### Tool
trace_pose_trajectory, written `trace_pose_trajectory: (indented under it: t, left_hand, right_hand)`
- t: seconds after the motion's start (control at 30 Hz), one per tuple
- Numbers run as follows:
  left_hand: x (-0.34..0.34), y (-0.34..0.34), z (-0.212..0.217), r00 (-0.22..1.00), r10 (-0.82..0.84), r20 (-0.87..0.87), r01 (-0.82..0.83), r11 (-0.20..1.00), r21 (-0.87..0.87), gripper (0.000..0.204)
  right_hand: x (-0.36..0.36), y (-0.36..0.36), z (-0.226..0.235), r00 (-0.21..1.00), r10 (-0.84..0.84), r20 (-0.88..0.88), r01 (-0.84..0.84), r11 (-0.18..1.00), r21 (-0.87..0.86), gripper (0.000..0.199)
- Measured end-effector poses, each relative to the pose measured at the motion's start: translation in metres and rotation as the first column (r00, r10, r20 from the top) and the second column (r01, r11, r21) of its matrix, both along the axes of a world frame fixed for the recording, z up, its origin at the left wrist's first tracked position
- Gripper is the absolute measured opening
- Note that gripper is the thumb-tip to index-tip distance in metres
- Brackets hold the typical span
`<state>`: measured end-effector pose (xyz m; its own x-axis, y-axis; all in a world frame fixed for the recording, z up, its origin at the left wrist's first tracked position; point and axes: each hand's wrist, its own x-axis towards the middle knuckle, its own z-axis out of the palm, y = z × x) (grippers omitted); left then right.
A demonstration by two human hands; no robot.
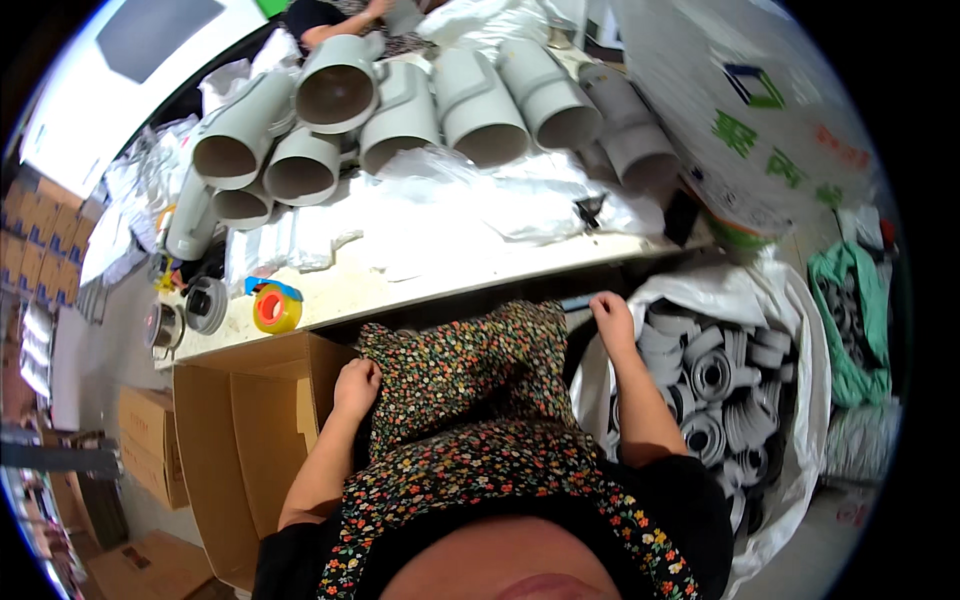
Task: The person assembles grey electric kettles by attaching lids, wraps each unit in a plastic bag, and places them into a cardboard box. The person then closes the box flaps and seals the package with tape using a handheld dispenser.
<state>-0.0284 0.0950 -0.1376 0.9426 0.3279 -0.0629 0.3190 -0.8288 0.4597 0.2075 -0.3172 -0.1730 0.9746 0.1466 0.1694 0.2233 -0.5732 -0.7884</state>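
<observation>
Now your floral apron (460,375) spreads across your lap, your left hand (355,388) curled at its edge beside an open carton (210,470); I can't tell whether those fingers clamp cloth. A white sack (812,370) of grey fittings (712,376) stands right. Your right hand (613,322) bunches its fingers by a bluish strip (577,303), grip unclear. Beyond, grey tubes (465,95) crowd the table (350,300).

Workshop: a worktable (345,296) bears grey cylinders (485,95); a white sack (815,390) holds grey parts (745,425); cartons (40,235) stand stacked.
</observation>
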Motion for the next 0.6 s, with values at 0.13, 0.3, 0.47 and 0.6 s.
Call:
trace_pose_trajectory:
  t: [0.13, 0.3, 0.47, 0.6]
  left_hand:
    - [0.063, 0.019, 0.055, 0.98, 0.078, 0.183, -0.017, 0.949, -0.315, 0.016]
    - [0.248, 0.084, 0.154, 0.872, 0.207, 0.444, 0.192, 0.689, -0.699, 0.02]
    - [0.413, 0.119, 0.172, 0.742, 0.459, 0.489, -0.014, 0.74, -0.673, 0.037]
    - [0.502, 0.17, 0.139, 0.635, 0.554, 0.538, -0.029, 0.713, -0.701, 0.04]
  right_hand:
    - [-0.042, 0.056, 0.031, 0.985, 0.165, 0.044, -0.165, 0.986, -0.001, 0.016]
    - [-0.082, 0.111, 0.002, 0.763, 0.586, 0.274, -0.564, 0.81, -0.163, 0.005]
    - [-0.077, 0.113, 0.005, 0.811, 0.509, 0.288, -0.513, 0.856, -0.067, 0.006]
    - [-0.065, 0.119, 0.007, 0.771, 0.524, 0.363, -0.544, 0.837, -0.053, 0.007]
